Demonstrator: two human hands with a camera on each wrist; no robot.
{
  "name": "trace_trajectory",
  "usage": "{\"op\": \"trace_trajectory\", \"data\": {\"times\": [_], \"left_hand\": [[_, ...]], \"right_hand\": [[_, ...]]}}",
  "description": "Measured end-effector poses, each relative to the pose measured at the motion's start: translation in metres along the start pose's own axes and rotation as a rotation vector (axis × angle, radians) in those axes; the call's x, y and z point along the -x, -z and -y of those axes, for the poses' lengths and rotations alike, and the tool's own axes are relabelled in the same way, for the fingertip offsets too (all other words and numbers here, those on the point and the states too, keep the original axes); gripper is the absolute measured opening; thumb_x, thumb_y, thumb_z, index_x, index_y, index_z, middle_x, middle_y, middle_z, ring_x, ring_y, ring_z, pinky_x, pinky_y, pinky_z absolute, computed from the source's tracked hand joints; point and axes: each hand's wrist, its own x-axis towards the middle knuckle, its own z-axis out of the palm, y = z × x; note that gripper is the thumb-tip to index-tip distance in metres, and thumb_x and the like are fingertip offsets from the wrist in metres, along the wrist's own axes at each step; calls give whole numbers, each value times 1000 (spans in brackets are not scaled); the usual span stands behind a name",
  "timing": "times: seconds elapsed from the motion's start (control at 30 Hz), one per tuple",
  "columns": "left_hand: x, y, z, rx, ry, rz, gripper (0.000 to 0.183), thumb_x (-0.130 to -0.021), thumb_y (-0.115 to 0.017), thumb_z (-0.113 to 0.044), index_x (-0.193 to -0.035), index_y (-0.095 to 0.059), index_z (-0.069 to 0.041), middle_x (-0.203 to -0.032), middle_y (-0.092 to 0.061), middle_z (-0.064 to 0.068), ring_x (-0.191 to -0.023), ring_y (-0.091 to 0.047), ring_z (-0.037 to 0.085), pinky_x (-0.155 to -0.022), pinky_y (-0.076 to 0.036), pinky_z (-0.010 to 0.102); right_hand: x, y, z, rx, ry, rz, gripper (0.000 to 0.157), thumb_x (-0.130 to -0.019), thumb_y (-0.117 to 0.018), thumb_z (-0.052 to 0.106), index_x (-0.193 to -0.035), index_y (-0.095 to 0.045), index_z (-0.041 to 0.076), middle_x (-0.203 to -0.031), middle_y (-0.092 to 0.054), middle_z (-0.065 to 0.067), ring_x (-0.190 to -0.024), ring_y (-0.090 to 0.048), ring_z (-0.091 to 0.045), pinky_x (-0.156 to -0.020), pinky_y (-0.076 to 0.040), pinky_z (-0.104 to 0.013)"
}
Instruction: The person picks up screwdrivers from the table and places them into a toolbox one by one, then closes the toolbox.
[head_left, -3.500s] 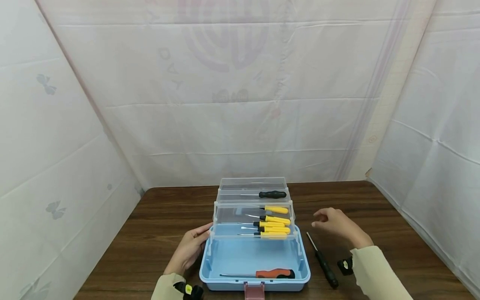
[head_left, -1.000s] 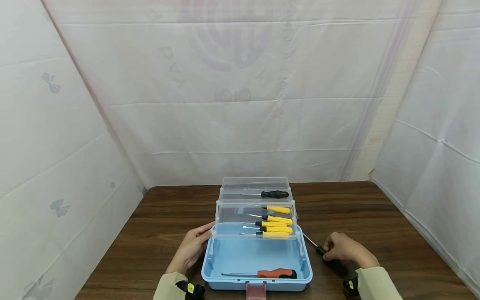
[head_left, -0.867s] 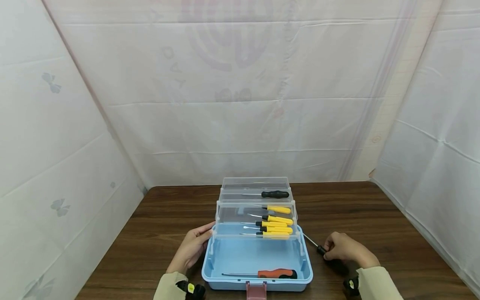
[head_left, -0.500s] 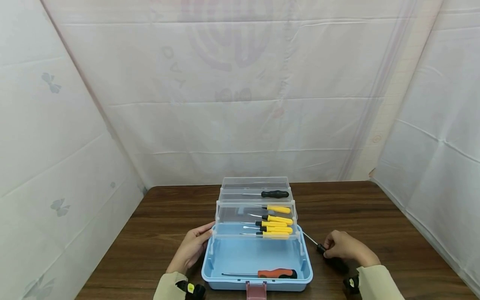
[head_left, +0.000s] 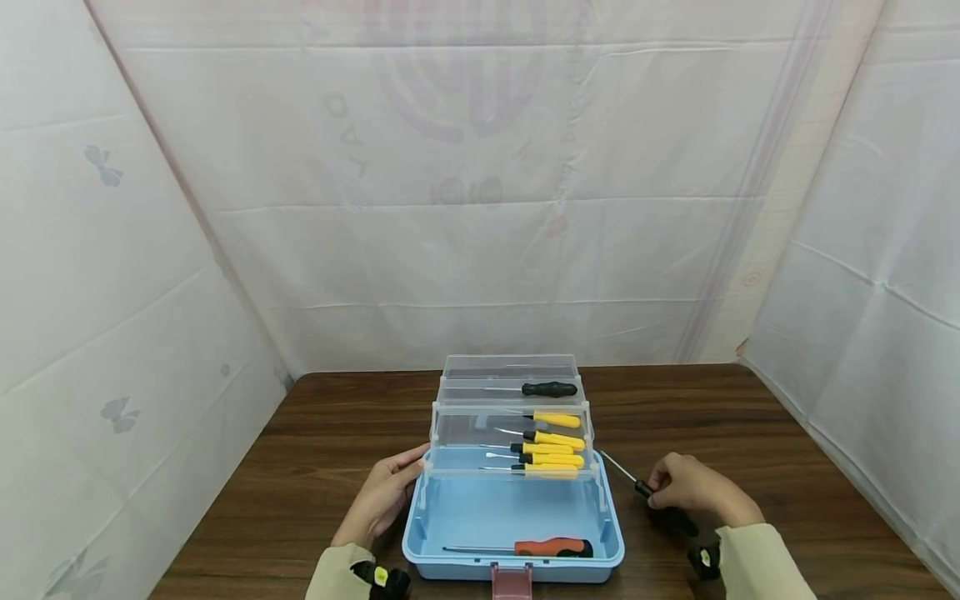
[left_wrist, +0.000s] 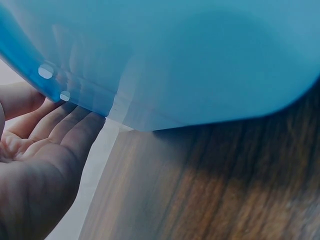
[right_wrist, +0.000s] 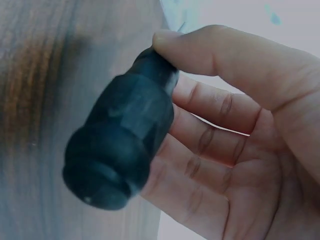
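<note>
My right hand (head_left: 693, 486) pinches a black-handled screwdriver (right_wrist: 120, 120) near the front of its handle, between thumb and fingers. Its thin metal shaft slants toward the toolbox's right side. On the left, my left hand (head_left: 381, 496) rests against the back left side of the light blue toolbox (head_left: 450, 569), its fingers fairly straight. The left wrist view has the thumb right at the box's edge and the fingertips hidden behind the wall. Inside the box's base, along the front, lies an orange-and-black screwdriver (head_left: 553, 547).
Raised clear trays (head_left: 457, 429) stand over the back of the toolbox. They hold several yellow-handled screwdrivers (head_left: 558, 439) and a black-handled one (head_left: 549, 389). A pink latch (head_left: 512, 582) hangs at the front. White sheets (head_left: 480, 250) surround the brown wooden table (head_left: 315, 442).
My right hand came down, took hold of the black screwdriver lying right of the box, and has since moved slightly away from me with it. The left hand stays at the box.
</note>
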Motion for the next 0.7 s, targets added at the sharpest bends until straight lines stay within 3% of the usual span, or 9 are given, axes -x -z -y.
{"op": "trace_trajectory", "data": {"times": [0.7], "left_hand": [[0, -1, -2, 8, 15, -10, 39, -98, -51, -8, -135, -50, 5, -141, -48, 25, -118, -58, 24, -94, -53, 39]], "right_hand": [[-2, 27, 11, 19, 75, 25, 14, -79, -74, 9, -88, -66, 2, -80, -62, -4, -65, -54, -16, -53, -48, -30]]}}
